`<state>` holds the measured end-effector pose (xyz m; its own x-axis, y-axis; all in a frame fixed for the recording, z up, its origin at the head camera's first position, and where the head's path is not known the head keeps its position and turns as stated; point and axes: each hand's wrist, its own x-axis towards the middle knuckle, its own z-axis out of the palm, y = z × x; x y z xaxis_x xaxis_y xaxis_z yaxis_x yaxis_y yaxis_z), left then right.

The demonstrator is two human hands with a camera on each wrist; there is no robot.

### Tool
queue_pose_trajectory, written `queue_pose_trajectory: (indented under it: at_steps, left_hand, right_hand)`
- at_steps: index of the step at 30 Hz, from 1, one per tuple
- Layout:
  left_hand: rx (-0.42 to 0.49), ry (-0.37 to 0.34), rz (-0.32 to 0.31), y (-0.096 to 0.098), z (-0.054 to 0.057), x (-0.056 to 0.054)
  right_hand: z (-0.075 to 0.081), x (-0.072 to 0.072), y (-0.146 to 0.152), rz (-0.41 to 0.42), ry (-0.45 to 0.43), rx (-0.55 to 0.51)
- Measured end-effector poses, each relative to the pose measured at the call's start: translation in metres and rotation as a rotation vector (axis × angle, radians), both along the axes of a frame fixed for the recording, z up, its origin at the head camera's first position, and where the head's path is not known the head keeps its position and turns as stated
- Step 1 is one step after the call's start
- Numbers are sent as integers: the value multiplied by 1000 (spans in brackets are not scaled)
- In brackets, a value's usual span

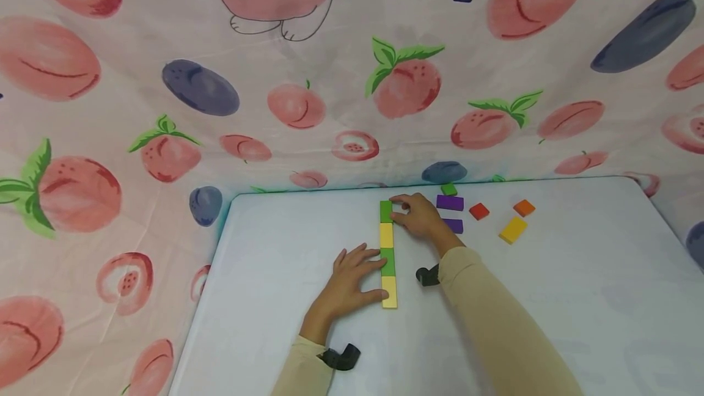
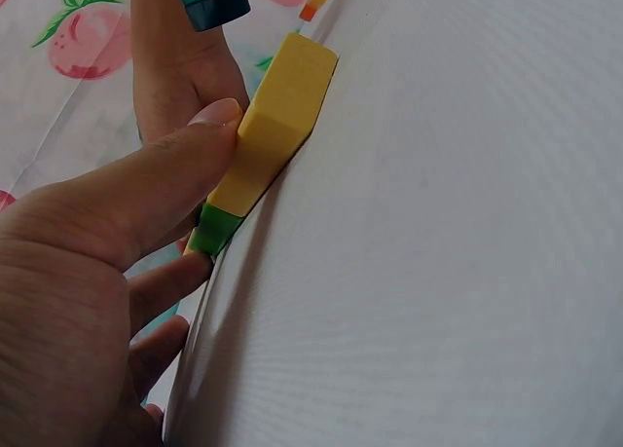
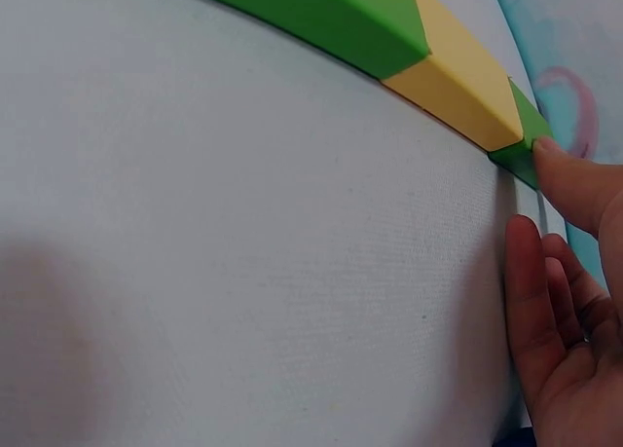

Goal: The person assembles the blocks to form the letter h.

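Observation:
Green and yellow blocks alternate in a straight row on the white table. My left hand [image 1: 346, 283] lies at the row's left side with fingers spread. Its thumb touches the nearest yellow block [image 1: 390, 299], and fingertips rest at the nearer green block [image 1: 388, 266]. The farther yellow block [image 1: 387, 235] has no hand on it. At the far end, my right hand [image 1: 420, 217] reaches in from the right, its thumb against the far green block [image 1: 385, 211]. In the right wrist view its other fingers [image 3: 527, 272] hang below the thumb, apart from the row.
Right of the row lie two purple blocks [image 1: 450, 203], a small green block [image 1: 449, 189], a red block [image 1: 479, 211], an orange block [image 1: 524, 207] and a yellow block [image 1: 513, 230]. Behind the table [image 1: 275, 261] hangs a fruit-print cloth [image 1: 330, 66].

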<state>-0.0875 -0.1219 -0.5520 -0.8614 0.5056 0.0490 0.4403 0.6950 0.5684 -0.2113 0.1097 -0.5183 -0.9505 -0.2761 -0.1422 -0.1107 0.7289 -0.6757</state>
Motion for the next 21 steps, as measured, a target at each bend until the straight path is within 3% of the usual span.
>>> queue_pose_trajectory:
  at_steps: [21]
  left_hand:
    - [15, -8, -1, 0, 2, 1]
  right_hand:
    - [1, 0, -2, -2, -2, 1]
